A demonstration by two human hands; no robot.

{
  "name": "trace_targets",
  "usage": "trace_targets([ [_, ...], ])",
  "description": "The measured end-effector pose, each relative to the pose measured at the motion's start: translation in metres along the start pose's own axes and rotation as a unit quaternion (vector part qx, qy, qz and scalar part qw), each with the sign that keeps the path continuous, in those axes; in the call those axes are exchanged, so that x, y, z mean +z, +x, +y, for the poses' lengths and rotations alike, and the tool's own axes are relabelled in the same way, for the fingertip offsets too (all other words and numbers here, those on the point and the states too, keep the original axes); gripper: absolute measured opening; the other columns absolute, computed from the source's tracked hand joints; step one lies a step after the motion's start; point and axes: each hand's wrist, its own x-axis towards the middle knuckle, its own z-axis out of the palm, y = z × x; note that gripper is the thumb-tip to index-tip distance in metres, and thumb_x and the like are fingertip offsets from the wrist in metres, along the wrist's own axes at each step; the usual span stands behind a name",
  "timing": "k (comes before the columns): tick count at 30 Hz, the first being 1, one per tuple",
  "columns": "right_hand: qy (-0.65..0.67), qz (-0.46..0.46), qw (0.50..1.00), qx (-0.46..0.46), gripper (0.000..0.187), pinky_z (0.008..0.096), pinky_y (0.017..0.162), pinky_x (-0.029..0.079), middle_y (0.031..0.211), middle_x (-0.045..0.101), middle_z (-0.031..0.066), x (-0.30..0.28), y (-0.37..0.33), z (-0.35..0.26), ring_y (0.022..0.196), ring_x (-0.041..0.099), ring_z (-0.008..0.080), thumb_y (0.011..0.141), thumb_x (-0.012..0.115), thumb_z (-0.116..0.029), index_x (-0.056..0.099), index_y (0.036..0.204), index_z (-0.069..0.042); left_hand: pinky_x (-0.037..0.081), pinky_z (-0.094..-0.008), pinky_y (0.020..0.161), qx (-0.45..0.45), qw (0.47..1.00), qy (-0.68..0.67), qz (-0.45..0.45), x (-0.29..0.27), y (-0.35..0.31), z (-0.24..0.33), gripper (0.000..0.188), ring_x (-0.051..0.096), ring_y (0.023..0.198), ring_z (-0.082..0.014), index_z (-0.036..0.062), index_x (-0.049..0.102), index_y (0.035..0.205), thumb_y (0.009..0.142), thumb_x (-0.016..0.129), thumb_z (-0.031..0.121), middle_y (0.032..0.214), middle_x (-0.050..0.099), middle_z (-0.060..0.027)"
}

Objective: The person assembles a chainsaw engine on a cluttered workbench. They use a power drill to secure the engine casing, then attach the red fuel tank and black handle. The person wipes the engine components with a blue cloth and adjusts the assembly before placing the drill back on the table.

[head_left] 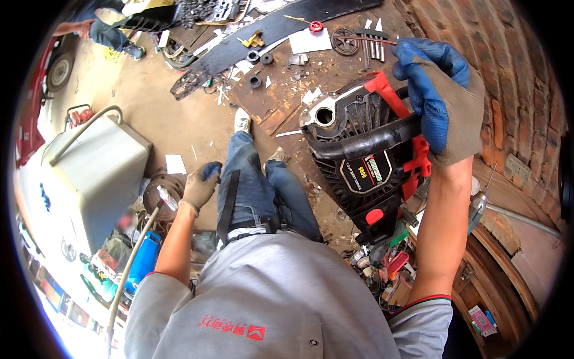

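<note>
My right hand [445, 102], in a blue and grey work glove, is raised above a chainsaw body [365, 155]. Its fingers are bent and closed around the end of a thin reddish rod [373, 40] pointing left. The saw is black with red parts and shows no guide bar. Its curved black front handle [373, 140] passes behind the glove; whether the hand touches it I cannot tell. Beside my left thigh hangs my left hand [202, 182], in a similar glove with fingers curled inward. Anything inside that hand is hidden.
A brick wall [505, 78] rises at the right. Sockets or bits [373, 48], a pulley-like wheel [345, 42] and a red reel [316, 27] lie at the back. A pale cabinet [107, 173] stands left, near a plastic bottle [167, 197]. Another person's leg [113, 36] shows far left.
</note>
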Motion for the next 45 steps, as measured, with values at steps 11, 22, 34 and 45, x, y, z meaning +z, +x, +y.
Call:
trace_targets([
  [11, -0.01, 0.006, 0.998, 0.063, 0.018, 0.0202, 0.059, 0.045, 0.079, 0.068, 0.0045, 0.002, -0.003, -0.007, 0.065, 0.057, 0.0065, 0.088, 0.071, -0.006, 0.07, 0.101, 0.006, 0.055, -0.0362, 0.075, -0.01, 1.0, 0.022, 0.0, 0.016, -0.019, 0.0, 0.031, 0.071, 0.076, -0.026, 0.0044, 0.069, 0.117, 0.09, 0.063, 0.019, 0.091, 0.073, -0.0171],
  [22, -0.052, -0.041, 0.994, 0.082, 0.013, 0.023, 0.067, 0.049, 0.081, 0.068, 0.0031, 0.011, 0.001, -0.005, 0.071, 0.06, 0.0078, 0.086, 0.07, -0.001, 0.07, 0.098, 0.004, 0.052, -0.041, 0.09, -0.006, 0.999, 0.049, 0.002, 0.006, -0.013, -0.002, 0.035, 0.07, 0.099, -0.0351, 0.0044, 0.069, 0.118, 0.088, 0.063, 0.022, 0.103, 0.071, -0.0229],
  [34, -0.425, -0.395, 0.799, -0.16, 0.017, 0.0431, 0.078, 0.052, 0.084, 0.065, 0.0146, 0.028, -0.009, -0.051, 0.086, 0.064, 0.035, 0.075, 0.069, -0.007, 0.068, 0.092, -0.004, 0.051, -0.0401, 0.095, -0.023, 0.999, -0.019, 0.037, -0.009, -0.018, -0.018, 0.037, 0.068, 0.107, -0.0347, 0.0055, 0.068, 0.12, 0.088, 0.064, 0.022, 0.11, 0.071, -0.0204],
  [45, -0.569, -0.598, 0.518, -0.225, 0.028, 0.0452, 0.093, 0.051, 0.102, 0.067, 0.0157, 0.091, 0.008, -0.052, 0.106, 0.064, 0.0357, 0.075, 0.066, -0.006, 0.071, 0.103, -0.006, 0.054, -0.036, 0.076, -0.012, 0.995, -0.034, 0.096, 0.01, -0.033, -0.06, 0.031, 0.07, 0.075, -0.0226, 0.0036, 0.069, 0.114, 0.088, 0.061, 0.017, 0.091, 0.073, -0.0156],
])
